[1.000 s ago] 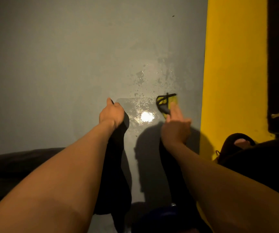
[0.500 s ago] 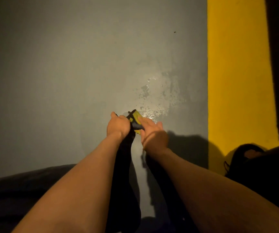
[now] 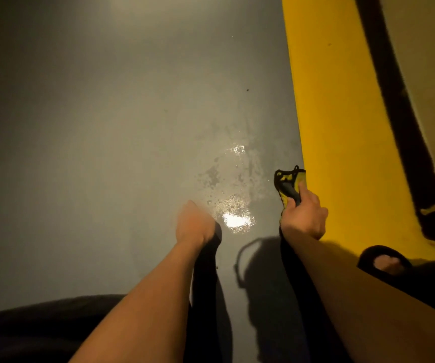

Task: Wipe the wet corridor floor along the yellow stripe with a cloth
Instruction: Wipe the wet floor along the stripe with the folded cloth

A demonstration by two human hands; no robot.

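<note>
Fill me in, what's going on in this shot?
A person is crouched over a grey floor, wiping it. The right hand grips a yellow-and-black cloth at the edge of the yellow stripe. The left hand, blurred, holds a dark piece of fabric that hangs under the forearm. Between the hands a wet patch glints, not yet wiped dry. A sandalled foot shows at lower right.

Bare forearms (image 3: pixel 143 305), black sandal (image 3: pixel 384 260) (open-toed)
</note>
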